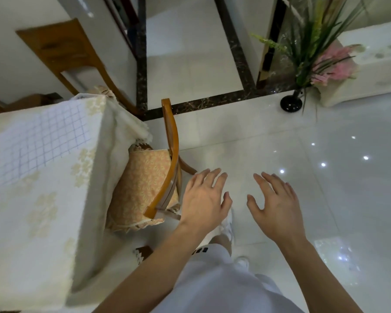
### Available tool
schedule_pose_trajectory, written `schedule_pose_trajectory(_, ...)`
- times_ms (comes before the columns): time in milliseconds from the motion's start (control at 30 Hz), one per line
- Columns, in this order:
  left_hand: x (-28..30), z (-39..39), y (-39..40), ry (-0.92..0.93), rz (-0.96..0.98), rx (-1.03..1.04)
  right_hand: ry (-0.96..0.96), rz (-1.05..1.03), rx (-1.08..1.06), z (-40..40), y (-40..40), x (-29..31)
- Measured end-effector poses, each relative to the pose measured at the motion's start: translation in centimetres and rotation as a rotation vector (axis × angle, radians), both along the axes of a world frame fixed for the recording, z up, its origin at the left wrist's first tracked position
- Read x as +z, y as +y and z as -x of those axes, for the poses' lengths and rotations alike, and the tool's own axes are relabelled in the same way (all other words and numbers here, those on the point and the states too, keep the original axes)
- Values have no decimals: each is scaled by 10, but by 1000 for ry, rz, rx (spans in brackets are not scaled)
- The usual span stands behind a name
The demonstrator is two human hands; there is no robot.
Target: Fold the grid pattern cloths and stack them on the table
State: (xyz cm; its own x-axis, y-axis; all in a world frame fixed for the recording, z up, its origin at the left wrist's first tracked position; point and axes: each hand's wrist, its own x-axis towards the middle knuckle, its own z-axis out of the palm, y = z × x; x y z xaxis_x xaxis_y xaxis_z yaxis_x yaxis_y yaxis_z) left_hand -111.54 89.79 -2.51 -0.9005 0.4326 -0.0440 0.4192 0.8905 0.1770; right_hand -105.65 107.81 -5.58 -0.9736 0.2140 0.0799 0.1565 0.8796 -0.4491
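Two bare hands are in view: one left hand [202, 197] and one right hand [277, 205], each with fingers spread and holding nothing. One table [32, 233], draped in a cream floral cover, carries one grid pattern cloth [41, 141]; whether this is a single cloth or a folded stack cannot be told. Two wooden chairs show: one near chair [171, 154] bearing one patterned seat cushion [142, 184], and one far chair [70, 55] behind the table. One black vase [291, 103] holds one arrangement of grasses and pink flowers [332, 64]. Two white shoes [228, 227] are visible below the hands.
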Motion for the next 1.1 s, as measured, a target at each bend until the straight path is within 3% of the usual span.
schedule_pose_trajectory(233, -14, 82, 18, -21, -1, 117, 2, -71, 171, 105, 23, -4)
schedule_pose_trajectory(533, -21, 240, 32, -7, -73, 325, 4, -106, 345, 306, 40, 4)
schedule_pose_trajectory(1100, -9, 431, 0, -78, -44, 642, -53, -143, 692, 559, -7, 10)
